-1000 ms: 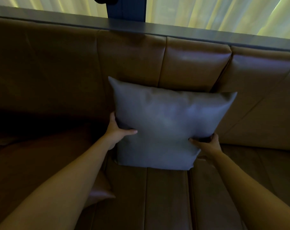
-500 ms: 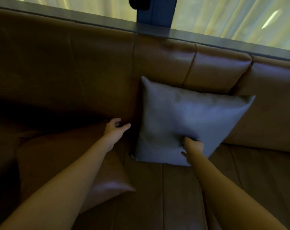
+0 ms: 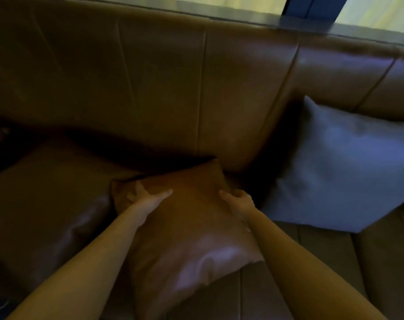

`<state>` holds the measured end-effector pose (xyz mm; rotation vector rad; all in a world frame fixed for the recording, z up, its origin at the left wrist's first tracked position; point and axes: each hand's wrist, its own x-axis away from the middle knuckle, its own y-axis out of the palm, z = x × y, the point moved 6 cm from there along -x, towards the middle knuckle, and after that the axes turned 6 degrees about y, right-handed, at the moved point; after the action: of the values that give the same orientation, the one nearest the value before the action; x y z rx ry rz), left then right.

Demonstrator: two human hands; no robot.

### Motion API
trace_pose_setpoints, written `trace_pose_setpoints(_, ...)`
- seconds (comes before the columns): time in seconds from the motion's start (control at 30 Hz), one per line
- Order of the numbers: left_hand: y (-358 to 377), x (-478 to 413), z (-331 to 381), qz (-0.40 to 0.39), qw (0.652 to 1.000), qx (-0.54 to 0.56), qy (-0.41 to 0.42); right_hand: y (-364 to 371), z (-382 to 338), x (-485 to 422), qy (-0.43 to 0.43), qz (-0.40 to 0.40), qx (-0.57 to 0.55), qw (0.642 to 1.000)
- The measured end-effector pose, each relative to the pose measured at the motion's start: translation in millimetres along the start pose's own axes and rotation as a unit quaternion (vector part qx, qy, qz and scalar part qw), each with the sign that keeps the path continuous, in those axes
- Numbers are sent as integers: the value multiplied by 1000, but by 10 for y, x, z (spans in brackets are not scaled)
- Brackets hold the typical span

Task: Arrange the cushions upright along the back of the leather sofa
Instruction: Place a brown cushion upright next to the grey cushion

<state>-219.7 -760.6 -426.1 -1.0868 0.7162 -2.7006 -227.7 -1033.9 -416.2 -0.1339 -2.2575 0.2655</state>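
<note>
Both bare forearms reach up from six o'clock. The left hand [image 3: 148, 197] angles toward one o'clock, thumb spread right, fingers curled out of sight. The right hand [image 3: 239, 200] angles toward eleven o'clock, fingers curled in a grasp.

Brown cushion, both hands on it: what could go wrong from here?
1. The brown cushion lies flat on the seat and looks glossy; held only at its far edge by the left hand and right hand, it may slip or sag when lifted.
2. The grey cushion leans on the sofa back close by; swinging the brown one up could knock it over.
</note>
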Motion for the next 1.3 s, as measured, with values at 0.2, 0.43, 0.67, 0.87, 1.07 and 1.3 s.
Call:
trace_pose_setpoints(0.2, -117, -179, -552, 33, 995, 54, -77, 262, 172, -326, 12, -23, 73, 997)
trace_pose_setpoints(0.43, -122, -285, -648, -17, 990, 95, -99, 183, 170, -694, 34, -26, 102, 994)
trace_pose_setpoints(0.67, -149, -188, -471, -13, 991, 132, -3, 79, 78, -568, 49, -12, 77, 996)
trace_pose_setpoints(0.87, -332, -43, 180, 40, 971, 195, 135, -174, -171, -325, -24, 26, -28, 999)
trace_pose_setpoints(1.07, -437, -161, 939, 25, 959, 211, 186, -530, -678, -138, -165, 100, -110, 975)
trace_pose_setpoints(1.3, -117, -379, 1411, -63, 961, 176, 205, -685, -635, -332, -167, 150, -167, 960)
